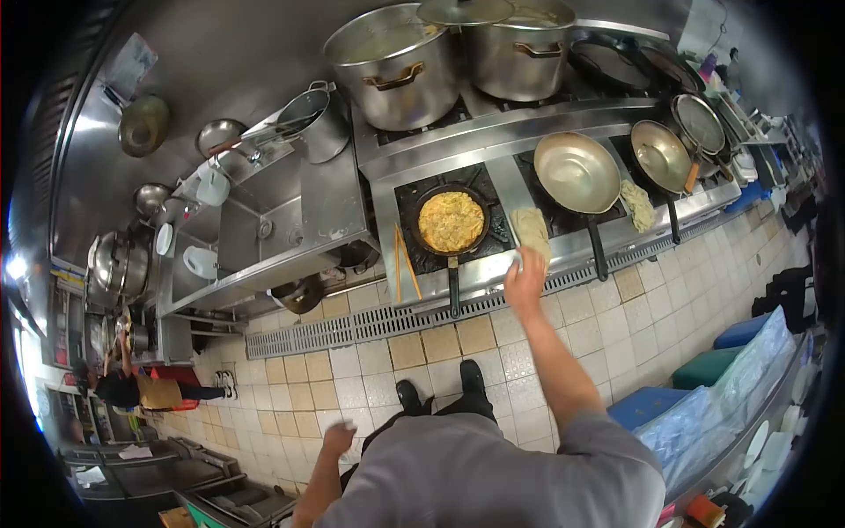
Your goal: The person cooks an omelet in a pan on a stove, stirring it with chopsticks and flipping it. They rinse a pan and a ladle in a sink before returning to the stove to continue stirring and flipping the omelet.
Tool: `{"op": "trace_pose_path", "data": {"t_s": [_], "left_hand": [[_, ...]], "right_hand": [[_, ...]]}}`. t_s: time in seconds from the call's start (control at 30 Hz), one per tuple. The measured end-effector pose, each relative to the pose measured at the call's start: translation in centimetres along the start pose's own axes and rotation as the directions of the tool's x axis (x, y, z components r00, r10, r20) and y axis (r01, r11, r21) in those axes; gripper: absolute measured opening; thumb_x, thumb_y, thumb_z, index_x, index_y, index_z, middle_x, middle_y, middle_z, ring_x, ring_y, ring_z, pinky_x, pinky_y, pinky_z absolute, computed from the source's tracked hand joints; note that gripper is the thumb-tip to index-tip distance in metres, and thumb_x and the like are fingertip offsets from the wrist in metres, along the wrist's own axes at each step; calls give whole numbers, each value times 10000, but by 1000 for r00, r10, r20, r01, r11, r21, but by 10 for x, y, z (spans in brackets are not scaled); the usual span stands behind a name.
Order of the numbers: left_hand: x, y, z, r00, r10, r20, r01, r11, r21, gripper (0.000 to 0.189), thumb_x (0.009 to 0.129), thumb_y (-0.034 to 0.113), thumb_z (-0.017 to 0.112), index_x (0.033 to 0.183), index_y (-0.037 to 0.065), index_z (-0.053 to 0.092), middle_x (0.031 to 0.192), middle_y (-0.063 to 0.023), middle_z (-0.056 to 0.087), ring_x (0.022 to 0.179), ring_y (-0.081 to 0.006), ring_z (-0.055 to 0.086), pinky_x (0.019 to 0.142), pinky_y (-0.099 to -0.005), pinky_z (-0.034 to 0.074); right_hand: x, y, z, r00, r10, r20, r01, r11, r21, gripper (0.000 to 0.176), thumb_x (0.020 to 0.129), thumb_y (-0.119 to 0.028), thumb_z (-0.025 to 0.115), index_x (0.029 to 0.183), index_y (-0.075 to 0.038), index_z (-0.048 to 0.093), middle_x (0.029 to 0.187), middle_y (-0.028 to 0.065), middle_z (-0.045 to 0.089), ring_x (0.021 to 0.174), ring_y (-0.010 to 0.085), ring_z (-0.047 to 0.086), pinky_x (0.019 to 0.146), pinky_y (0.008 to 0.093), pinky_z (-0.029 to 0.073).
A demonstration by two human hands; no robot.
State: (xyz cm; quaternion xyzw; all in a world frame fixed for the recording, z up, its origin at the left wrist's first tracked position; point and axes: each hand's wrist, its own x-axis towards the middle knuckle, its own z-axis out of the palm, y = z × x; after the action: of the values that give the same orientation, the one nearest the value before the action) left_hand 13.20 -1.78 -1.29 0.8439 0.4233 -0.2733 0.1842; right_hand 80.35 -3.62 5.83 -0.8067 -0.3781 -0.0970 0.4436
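A flat round omelette (451, 222) with browned patches lies in a dark frying pan (454, 286) on the left front burner. To its right, a folded pale cloth (530, 231) rests on the stove's front ledge. The fingers of my right hand (525, 280) are closed at the cloth's lower edge, partly hidden by the hand itself. My left hand (337, 436) hangs low beside my body, its fingers curled and nothing visible in them. A pair of long wooden chopsticks (407, 262) lies on the ledge left of the pan.
A wide pan (576, 173) and a smaller pan (660, 157) sit on burners to the right, with a crumpled cloth (637, 206) between them. Large stockpots (396, 79) stand behind. Left is a steel sink (273, 220). A floor grate (352, 327) runs below; another person (145, 390) stands far left.
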Motion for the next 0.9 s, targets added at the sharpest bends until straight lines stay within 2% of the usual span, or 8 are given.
{"op": "trace_pose_path", "data": {"t_s": [0.03,0.23,0.43,0.63,0.7,0.77,0.8,0.9], "left_hand": [[18,41,-53,961,-166,-222,55,899,-435,433,920,375,631,1182,34,682,1117,-220,699,1072,-369,661,940,-442,518],[227,170,-218,837,-76,-542,-284,786,-549,208,875,239,691,920,37,671,857,-179,698,853,-365,685,772,-446,530],[313,195,-272,853,-213,-476,-114,815,-569,218,802,147,720,955,29,619,935,-231,701,907,-427,673,798,-452,529],[321,159,-271,822,58,-567,-416,740,-528,296,782,40,675,1060,-22,595,885,-238,684,887,-406,695,787,-464,545],[301,146,-284,960,52,-276,-249,612,-751,274,819,10,630,1088,-24,590,852,-219,664,725,-320,705,645,-423,563],[296,115,-268,982,-32,-186,-184,64,-981,259,871,-14,562,1126,-27,609,868,-204,666,595,-250,666,529,-381,540],[288,104,-280,983,-21,-183,-182,63,-981,259,871,-14,562,1126,-27,609,868,-204,666,595,-250,666,529,-381,540],[251,100,-334,966,-105,-236,-202,265,-943,251,924,11,535,1148,-19,645,897,-202,672,654,-289,667,597,-387,546]], "right_hand": [[-26,-22,1,994,59,-90,-48,992,119,234,871,-37,579,1101,-18,617,1139,233,622,1058,409,591,876,456,482],[-88,-144,81,715,-17,699,-154,971,181,205,867,-66,619,1068,-23,624,1036,205,635,1033,344,644,861,448,536],[-56,-163,171,685,232,691,-66,964,-259,216,931,-100,537,1127,-11,540,1227,208,579,1143,380,601,914,449,551],[-52,-184,185,616,473,630,-313,881,-355,286,878,-73,599,1128,18,495,1129,267,608,1092,378,635,906,457,546],[-72,-184,178,808,124,576,-222,970,102,465,859,16,566,1284,117,408,1082,297,619,925,441,670,824,489,555],[-59,-221,118,683,330,652,-550,820,161,575,846,77,514,1401,70,363,1038,239,626,818,318,704,715,408,565],[-43,-248,73,480,449,754,-788,598,145,595,846,88,506,1424,27,377,1018,214,627,790,265,707,685,379,563],[-42,-201,13,672,394,627,-683,658,318,481,906,58,487,1377,-35,501,989,153,636,803,194,697,681,341,552]]}}
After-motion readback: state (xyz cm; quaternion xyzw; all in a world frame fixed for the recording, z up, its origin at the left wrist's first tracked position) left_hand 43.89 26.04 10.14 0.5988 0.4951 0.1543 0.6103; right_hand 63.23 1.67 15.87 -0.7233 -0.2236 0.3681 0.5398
